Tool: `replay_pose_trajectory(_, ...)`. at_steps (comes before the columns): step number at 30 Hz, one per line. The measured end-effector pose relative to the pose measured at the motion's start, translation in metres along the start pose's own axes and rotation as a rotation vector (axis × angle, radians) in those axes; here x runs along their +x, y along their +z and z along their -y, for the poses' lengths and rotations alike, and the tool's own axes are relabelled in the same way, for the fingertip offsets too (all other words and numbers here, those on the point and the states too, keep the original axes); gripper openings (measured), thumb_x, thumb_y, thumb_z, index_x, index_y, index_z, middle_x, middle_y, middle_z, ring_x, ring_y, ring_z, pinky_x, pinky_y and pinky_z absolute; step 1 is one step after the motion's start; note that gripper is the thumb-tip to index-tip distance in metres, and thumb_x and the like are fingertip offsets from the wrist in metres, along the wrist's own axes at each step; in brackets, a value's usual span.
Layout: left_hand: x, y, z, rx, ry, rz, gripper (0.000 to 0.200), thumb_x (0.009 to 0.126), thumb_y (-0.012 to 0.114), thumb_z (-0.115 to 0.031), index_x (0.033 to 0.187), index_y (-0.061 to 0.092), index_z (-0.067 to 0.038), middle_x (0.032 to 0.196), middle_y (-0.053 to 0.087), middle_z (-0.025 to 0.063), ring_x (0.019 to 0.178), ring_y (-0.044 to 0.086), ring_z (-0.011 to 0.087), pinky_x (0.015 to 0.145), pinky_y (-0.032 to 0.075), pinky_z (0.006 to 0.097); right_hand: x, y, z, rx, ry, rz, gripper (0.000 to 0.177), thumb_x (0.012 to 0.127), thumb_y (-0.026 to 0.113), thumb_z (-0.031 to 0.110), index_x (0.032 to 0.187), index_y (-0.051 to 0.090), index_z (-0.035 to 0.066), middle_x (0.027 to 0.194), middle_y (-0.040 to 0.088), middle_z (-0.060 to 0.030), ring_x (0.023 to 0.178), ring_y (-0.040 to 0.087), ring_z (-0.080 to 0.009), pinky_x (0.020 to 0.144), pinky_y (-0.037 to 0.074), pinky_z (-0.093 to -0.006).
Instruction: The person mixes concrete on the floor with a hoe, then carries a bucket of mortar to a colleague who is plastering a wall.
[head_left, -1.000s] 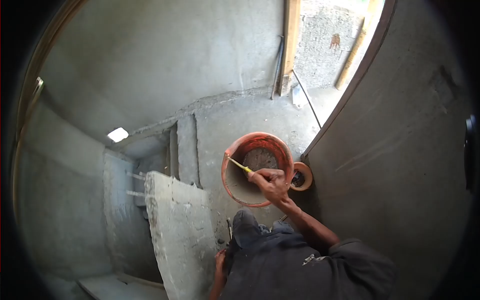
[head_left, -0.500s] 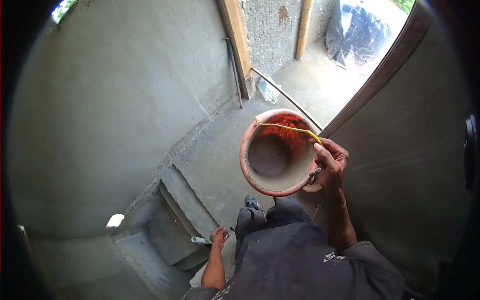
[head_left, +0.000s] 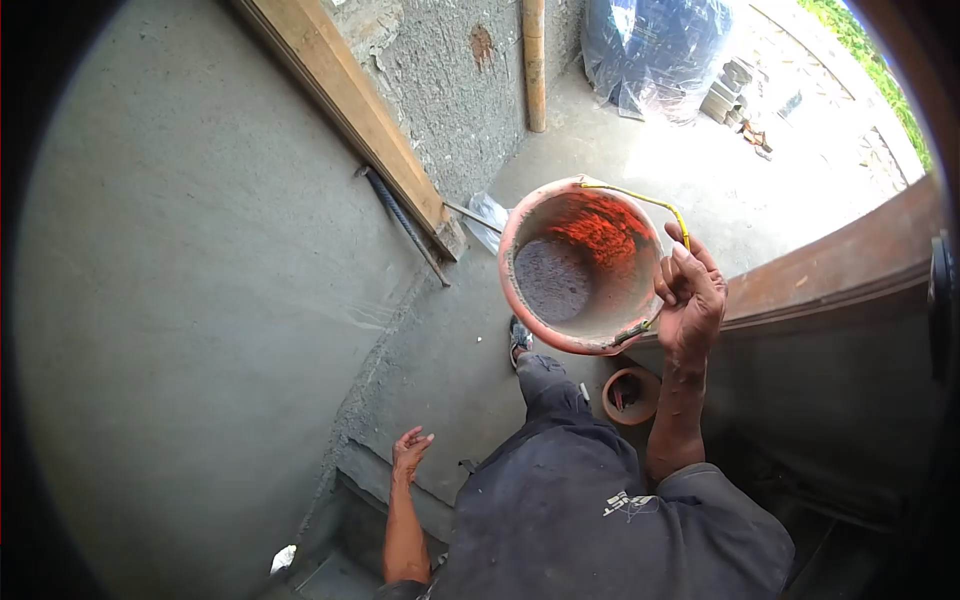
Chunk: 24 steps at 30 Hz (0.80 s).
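Observation:
My right hand [head_left: 692, 300] is wrapped round the thin yellow handle [head_left: 655, 200] of an orange bucket [head_left: 512, 262]. The bucket hangs tilted in front of me, its mouth facing up toward me. Grey residue coats its inside, with bright orange showing on the far wall. Low at my left side hangs my left hand [head_left: 410, 453], fingers apart and nothing in them, close to the concrete step edge [head_left: 395, 478].
Beneath my right forearm stands a smaller orange container [head_left: 648, 405] with something dark inside. A wooden post [head_left: 340, 95] and a ribbed metal bar [head_left: 403, 225] stand by the left wall. Beyond the doorway are a bamboo pole [head_left: 535, 65] and a plastic-wrapped bundle [head_left: 655, 50].
I have moved nearer the doorway and my view has turned toward it, with the bucket still carried in my right hand. My left hand has moved away from the white pipe and its fingers have spread.

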<state>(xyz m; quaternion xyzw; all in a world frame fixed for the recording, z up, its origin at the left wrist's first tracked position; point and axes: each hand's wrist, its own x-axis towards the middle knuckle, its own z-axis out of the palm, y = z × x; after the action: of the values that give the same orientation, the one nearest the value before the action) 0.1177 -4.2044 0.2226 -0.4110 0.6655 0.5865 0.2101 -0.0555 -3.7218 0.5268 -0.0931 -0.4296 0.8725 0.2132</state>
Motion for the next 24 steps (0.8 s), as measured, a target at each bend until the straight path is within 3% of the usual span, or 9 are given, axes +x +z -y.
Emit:
replay_pose_trajectory(2, 0.03, 0.004, -0.027, 0.056, -0.031, -0.109, 0.053, 0.073, 0.084, -0.011, 0.121, 0.06, -0.005, 0.081, 0.064, 0.002, 0.061, 0.058, 0.0094, 0.048, 0.043, 0.0217, 0.061, 0.011, -0.011, -0.063, 0.003, -0.077, 0.033, 0.09, 0.057, 0.006, 0.119, 0.059, -0.009, 0.059, 0.031, 0.009, 0.05, 0.025, -0.0022, 0.046, 0.024, -0.0194)
replay_pose_trajectory(5, 0.064, 0.007, -0.043, -0.232, -0.124, -0.145, 0.049, 0.076, 0.081, -0.009, 0.12, 0.06, -0.005, 0.08, 0.064, 0.0039, 0.057, 0.057, 0.0105, 0.044, 0.043, 0.0214, 0.103, 0.018, -0.012, -0.127, 0.026, -0.201, 0.033, 0.092, 0.055, 0.006, 0.123, 0.057, -0.007, 0.061, 0.031, 0.0083, 0.052, 0.026, -0.0021, 0.047, 0.025, -0.0192)
replay_pose_trajectory(6, 0.074, 0.01, -0.051, -0.402, -0.133, -0.071, 0.048, 0.076, 0.08, -0.008, 0.12, 0.059, -0.006, 0.081, 0.065, 0.0041, 0.058, 0.058, 0.0119, 0.046, 0.046, 0.0236, 0.12, 0.021, -0.007, -0.124, 0.015, -0.212, 0.033, 0.093, 0.055, 0.007, 0.124, 0.057, -0.006, 0.062, 0.031, 0.0081, 0.053, 0.026, -0.0018, 0.048, 0.026, -0.0191)
replay_pose_trajectory(9, 0.112, 0.048, -0.103, -0.276, -0.235, -0.092, 0.046, 0.079, 0.077, -0.008, 0.121, 0.058, -0.007, 0.081, 0.066, 0.0034, 0.06, 0.059, 0.0127, 0.046, 0.046, 0.0248, 0.161, 0.018, 0.002, -0.133, -0.07, -0.261, 0.034, 0.095, 0.055, 0.008, 0.127, 0.055, -0.002, 0.063, 0.03, 0.0079, 0.054, 0.027, -0.0017, 0.049, 0.026, -0.0187)
replay_pose_trajectory(12, 0.155, 0.081, -0.165, -0.145, -0.234, 0.02, 0.042, 0.082, 0.074, -0.01, 0.12, 0.059, -0.008, 0.085, 0.066, 0.0028, 0.064, 0.06, 0.0129, 0.047, 0.045, 0.0257, 0.172, 0.023, 0.011, -0.157, -0.179, -0.373, 0.035, 0.094, 0.056, 0.01, 0.127, 0.054, -0.002, 0.062, 0.027, 0.008, 0.053, 0.025, -0.002, 0.048, 0.025, -0.0192)
replay_pose_trajectory(14, 0.189, 0.102, -0.21, 0.089, -0.129, 0.121, 0.04, 0.083, 0.073, -0.013, 0.12, 0.059, -0.008, 0.091, 0.066, 0.0033, 0.069, 0.061, 0.013, 0.05, 0.045, 0.0255, 0.177, 0.012, 0.015, -0.177, -0.247, -0.478, 0.034, 0.096, 0.053, 0.014, 0.124, 0.056, -0.005, 0.059, 0.023, 0.0083, 0.051, 0.022, -0.0017, 0.048, 0.022, -0.0198)
replay_pose_trajectory(16, 0.227, 0.131, -0.256, 0.136, -0.095, 0.162, 0.044, 0.08, 0.075, -0.014, 0.12, 0.059, -0.008, 0.094, 0.066, 0.0036, 0.071, 0.06, 0.0127, 0.053, 0.046, 0.0255, 0.183, 0.0, 0.026, -0.157, -0.317, -0.562, 0.036, 0.098, 0.05, 0.017, 0.123, 0.055, -0.007, 0.058, 0.021, 0.008, 0.05, 0.02, -0.0019, 0.047, 0.02, -0.0201)
replay_pose_trajectory(22, 0.304, 0.236, -0.391, 0.31, 0.093, 0.348, 0.043, 0.075, 0.081, -0.017, 0.113, 0.064, -0.006, 0.088, 0.066, 0.0036, 0.071, 0.059, 0.0121, 0.061, 0.048, 0.0257, 0.191, -0.049, 0.038, -0.132, -0.452, -0.657, 0.038, 0.1, 0.043, 0.018, 0.123, 0.054, -0.01, 0.054, 0.02, 0.0072, 0.046, 0.017, -0.0035, 0.043, 0.019, -0.021)
replay_pose_trajectory(24, 0.294, 0.281, -0.432, 0.368, 0.132, 0.378, 0.041, 0.079, 0.078, -0.016, 0.115, 0.063, -0.005, 0.084, 0.064, 0.0018, 0.068, 0.057, 0.0092, 0.057, 0.045, 0.0222, 0.193, -0.062, 0.034, -0.158, -0.478, -0.757, 0.038, 0.1, 0.043, 0.019, 0.122, 0.055, -0.01, 0.053, 0.019, 0.007, 0.046, 0.016, -0.0039, 0.044, 0.019, -0.0215)
